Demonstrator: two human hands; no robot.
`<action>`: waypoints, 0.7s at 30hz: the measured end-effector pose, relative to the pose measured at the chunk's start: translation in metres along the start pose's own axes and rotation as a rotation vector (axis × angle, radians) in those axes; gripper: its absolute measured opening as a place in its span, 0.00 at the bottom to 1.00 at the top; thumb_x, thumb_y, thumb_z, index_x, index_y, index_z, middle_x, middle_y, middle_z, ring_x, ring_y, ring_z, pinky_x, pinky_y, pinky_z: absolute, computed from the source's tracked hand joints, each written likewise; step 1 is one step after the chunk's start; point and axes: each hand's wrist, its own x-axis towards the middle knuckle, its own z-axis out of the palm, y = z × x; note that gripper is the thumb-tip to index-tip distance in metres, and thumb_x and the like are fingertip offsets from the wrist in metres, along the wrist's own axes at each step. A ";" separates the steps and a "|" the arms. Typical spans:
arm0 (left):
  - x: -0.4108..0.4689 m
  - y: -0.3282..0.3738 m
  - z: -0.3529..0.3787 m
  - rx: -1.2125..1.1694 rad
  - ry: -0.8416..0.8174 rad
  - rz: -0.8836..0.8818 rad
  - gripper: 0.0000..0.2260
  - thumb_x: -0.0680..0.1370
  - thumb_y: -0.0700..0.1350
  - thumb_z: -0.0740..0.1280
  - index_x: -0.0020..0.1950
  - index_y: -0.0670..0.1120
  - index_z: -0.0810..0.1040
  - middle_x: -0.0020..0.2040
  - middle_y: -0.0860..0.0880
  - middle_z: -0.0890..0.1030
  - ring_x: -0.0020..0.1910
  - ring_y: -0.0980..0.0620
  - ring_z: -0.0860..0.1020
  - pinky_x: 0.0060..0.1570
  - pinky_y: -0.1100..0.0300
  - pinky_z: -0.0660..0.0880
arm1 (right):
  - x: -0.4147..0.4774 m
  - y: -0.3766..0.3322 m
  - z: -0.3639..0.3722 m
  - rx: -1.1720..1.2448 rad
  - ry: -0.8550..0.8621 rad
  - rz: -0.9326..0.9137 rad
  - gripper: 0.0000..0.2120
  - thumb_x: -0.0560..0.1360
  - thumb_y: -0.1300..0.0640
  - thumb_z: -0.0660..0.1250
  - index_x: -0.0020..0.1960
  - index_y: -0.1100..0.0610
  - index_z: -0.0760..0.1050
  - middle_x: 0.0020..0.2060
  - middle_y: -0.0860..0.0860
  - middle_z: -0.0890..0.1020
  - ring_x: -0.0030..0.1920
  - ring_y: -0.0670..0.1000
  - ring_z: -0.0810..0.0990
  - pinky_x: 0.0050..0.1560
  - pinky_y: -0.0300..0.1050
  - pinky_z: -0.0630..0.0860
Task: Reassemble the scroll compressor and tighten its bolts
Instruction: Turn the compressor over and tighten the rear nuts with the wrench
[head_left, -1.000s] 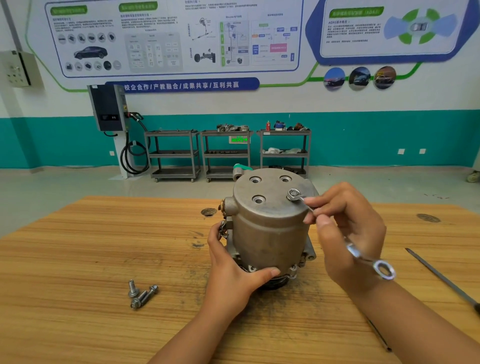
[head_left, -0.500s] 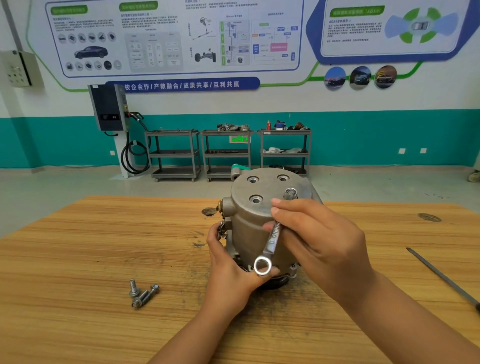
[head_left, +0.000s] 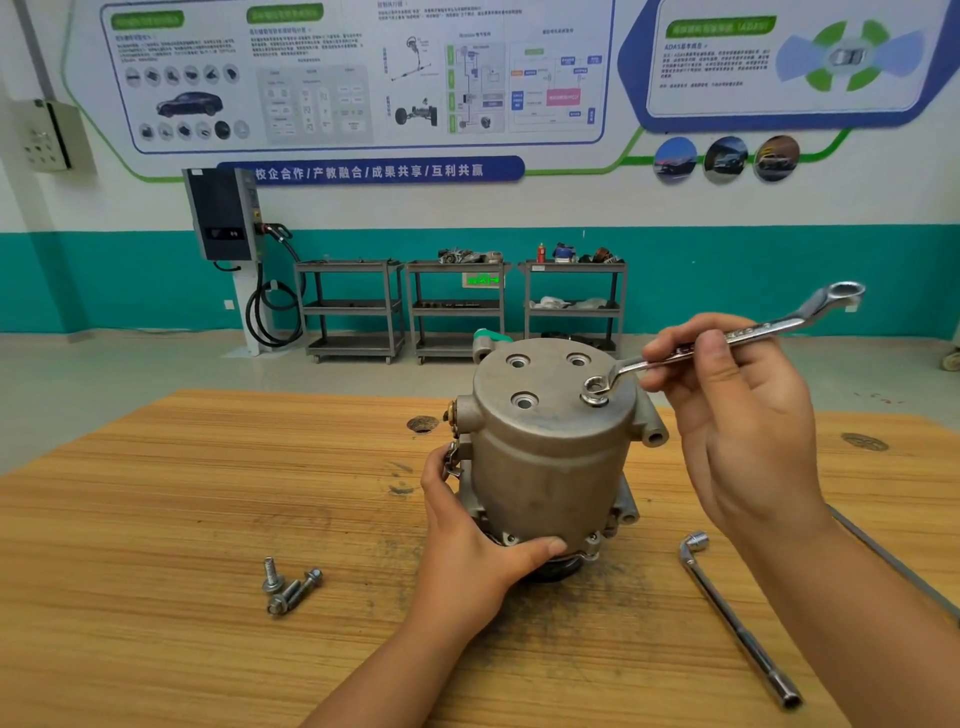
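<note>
Lighting's bright and pretty even, looks like it comes from overhead, so the wooden table (head_left: 156, 519) only gets a soft dark smudge of shadow round the foot of the compressor (head_left: 545, 467), plus a bit of shine along the wrench (head_left: 763, 330). The wide lens bends everything near the edges, the wall posters (head_left: 363, 78) bow visibly and their small print is too soft to read, while the close stuff is fairly sharp.

compressor (head_left: 550, 457) mid-table (head_left: 156, 519) | bolts (head_left: 288, 587) left | socket wrench (head_left: 737, 623) right | carts (head_left: 457, 312) behind
</note>
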 end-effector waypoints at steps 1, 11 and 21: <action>0.000 0.000 0.000 0.000 -0.001 0.001 0.52 0.58 0.55 0.82 0.54 0.81 0.40 0.68 0.61 0.57 0.68 0.58 0.62 0.62 0.64 0.59 | 0.002 0.001 -0.001 0.048 0.006 0.035 0.07 0.76 0.57 0.58 0.46 0.58 0.72 0.37 0.47 0.81 0.36 0.46 0.78 0.43 0.38 0.77; -0.001 0.000 0.000 0.003 -0.007 -0.012 0.52 0.58 0.57 0.82 0.54 0.80 0.39 0.65 0.65 0.54 0.64 0.63 0.59 0.62 0.64 0.58 | 0.008 0.011 -0.012 0.180 0.109 0.291 0.14 0.82 0.63 0.51 0.44 0.58 0.72 0.34 0.49 0.83 0.32 0.46 0.77 0.35 0.36 0.75; -0.001 0.000 0.002 0.005 -0.007 0.010 0.53 0.59 0.54 0.82 0.58 0.76 0.41 0.67 0.62 0.55 0.64 0.63 0.60 0.61 0.66 0.58 | -0.011 0.017 -0.007 0.098 0.162 0.005 0.16 0.65 0.64 0.54 0.26 0.53 0.75 0.28 0.50 0.79 0.29 0.51 0.75 0.31 0.38 0.70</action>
